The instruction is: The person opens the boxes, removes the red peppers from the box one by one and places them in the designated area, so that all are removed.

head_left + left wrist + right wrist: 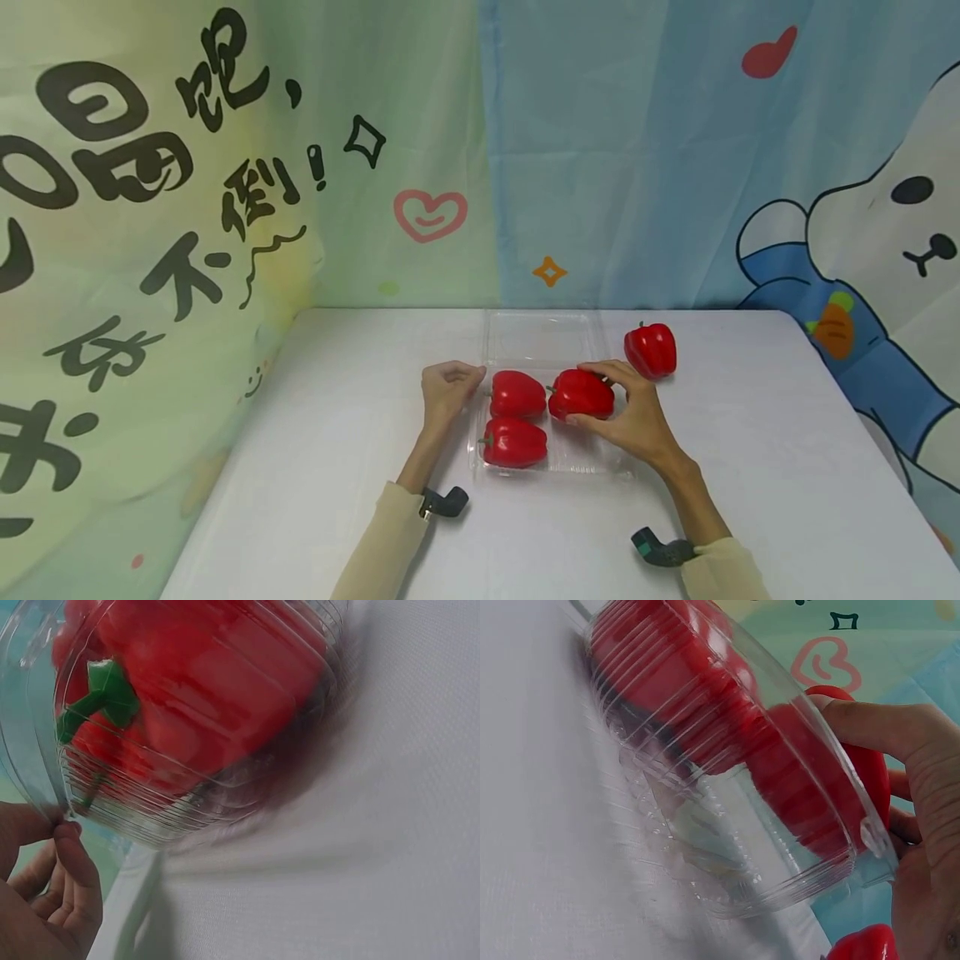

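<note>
A clear plastic box (pixel 585 458) with its lid (pixel 543 337) laid back holds two red peppers (pixel 517 394) (pixel 514 442) on its left side. The right hand (pixel 637 417) grips a third red pepper (pixel 581 394) between thumb and fingers, at the back right of the box; in the right wrist view this pepper (pixel 866 769) is partly behind the clear wall. The left hand (pixel 448 390) pinches the box's left rim between thumb and forefinger; the left wrist view shows the fingertips of that hand (pixel 56 885) at the rim, beside a green stem (pixel 112 694).
Another red pepper (pixel 650 350) lies on the white table (pixel 337 433) behind the right hand, right of the lid. A printed curtain (pixel 420 100) hangs along the table's back edge. A dark device (pixel 446 502) sits on the left wrist, another (pixel 662 550) on the right.
</note>
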`<state>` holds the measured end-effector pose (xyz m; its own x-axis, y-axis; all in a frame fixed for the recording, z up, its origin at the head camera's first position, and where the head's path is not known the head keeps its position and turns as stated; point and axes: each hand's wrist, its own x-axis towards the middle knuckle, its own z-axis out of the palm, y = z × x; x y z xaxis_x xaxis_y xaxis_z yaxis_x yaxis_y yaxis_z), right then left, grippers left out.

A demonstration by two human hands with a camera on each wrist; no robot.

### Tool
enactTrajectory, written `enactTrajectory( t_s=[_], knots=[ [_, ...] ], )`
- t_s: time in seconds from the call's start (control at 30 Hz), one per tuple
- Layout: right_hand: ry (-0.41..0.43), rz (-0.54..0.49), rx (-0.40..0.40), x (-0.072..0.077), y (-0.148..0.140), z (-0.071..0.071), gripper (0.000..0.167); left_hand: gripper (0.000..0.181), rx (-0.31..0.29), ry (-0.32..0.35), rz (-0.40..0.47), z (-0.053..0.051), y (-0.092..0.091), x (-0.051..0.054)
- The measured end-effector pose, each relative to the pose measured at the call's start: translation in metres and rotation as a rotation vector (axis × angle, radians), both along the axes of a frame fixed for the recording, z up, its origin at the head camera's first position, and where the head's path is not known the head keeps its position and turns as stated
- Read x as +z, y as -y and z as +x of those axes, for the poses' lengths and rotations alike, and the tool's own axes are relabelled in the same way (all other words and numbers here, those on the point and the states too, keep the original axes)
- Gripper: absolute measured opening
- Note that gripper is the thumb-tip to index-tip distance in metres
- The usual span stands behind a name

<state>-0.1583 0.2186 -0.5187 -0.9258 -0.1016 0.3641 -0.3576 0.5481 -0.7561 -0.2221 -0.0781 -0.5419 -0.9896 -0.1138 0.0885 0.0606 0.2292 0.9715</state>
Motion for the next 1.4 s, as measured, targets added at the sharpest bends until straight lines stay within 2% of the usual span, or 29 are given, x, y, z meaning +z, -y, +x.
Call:
enactTrajectory(
  t_s=[0.17, 0.4, 0.77, 1.13, 1.4],
  knots=[
    [-0.01, -0.022, 0.003, 0.0, 0.001, -0.001, 0.078, 0.022, -0.004, -0.007, -0.001, -0.001, 0.0, 0.003],
    [-0.019, -0.04, -0.008, 0.0, 0.0, 0.001, 0.077, 0.022, 0.0, -0.001, -0.004, 0.001, 0.0, 0.001],
    [-0.037, -0.05, -0.036, 0.008, -0.003, 0.0, 0.077, 0.02, 0.007, -0.003, -0.009, -0.002, 0.001, -0.001],
    [-0.076, -0.019, -0.115, 0.017, -0.014, -0.001, 0.077, 0.021, 0.007, 0.0, 0.002, -0.004, -0.002, -0.001],
    [-0.084, -0.039, -0.104, 0.018, -0.018, 0.002, 0.078, 0.021, 0.014, 0.01, -0.006, -0.001, -0.002, -0.002]
  ],
)
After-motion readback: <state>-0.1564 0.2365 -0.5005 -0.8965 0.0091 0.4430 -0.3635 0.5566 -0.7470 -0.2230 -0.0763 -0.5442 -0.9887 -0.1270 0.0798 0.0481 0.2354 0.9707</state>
